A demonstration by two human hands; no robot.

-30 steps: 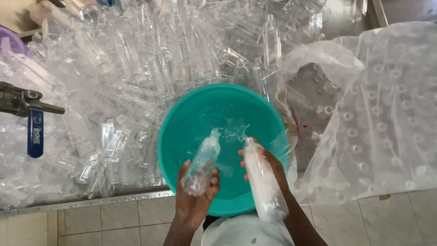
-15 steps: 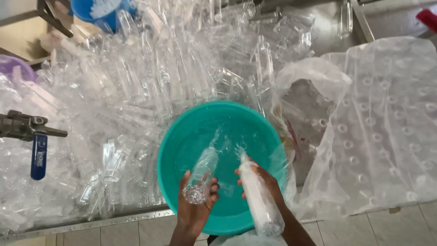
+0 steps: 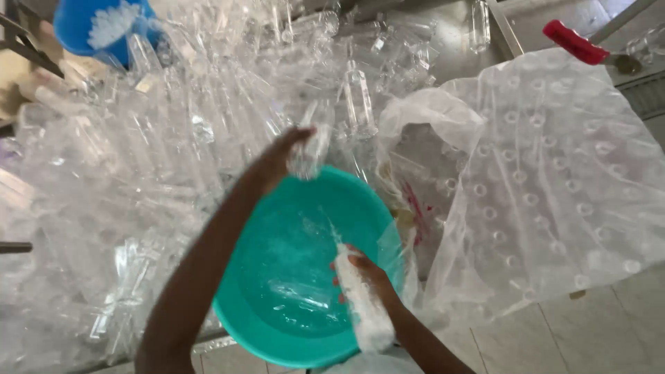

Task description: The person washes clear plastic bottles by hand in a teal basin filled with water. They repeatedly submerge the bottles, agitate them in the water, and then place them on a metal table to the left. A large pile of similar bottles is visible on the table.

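Note:
A teal plastic basin [image 3: 263, 325] with water stands at the near edge of a steel counter. My left hand [image 3: 277, 161] is stretched out past the basin's far rim, shut on a clear plastic bottle [image 3: 309, 154] held over the heap of bottles. My right hand [image 3: 364, 277] stays over the basin's near right side, gripping another clear bottle [image 3: 360, 305] whose neck points down toward the water.
A large heap of clear plastic bottles [image 3: 152, 159] covers the counter left of and behind the basin. A big clear bag [image 3: 554, 180] full of bottles lies to the right. A blue tub [image 3: 90, 28] sits far left, a red-handled tool [image 3: 578, 43] far right.
My left hand has lifted its bottle out of the basin and swung it forward over the bottle heap. The right hand has stayed over the basin with its bottle.

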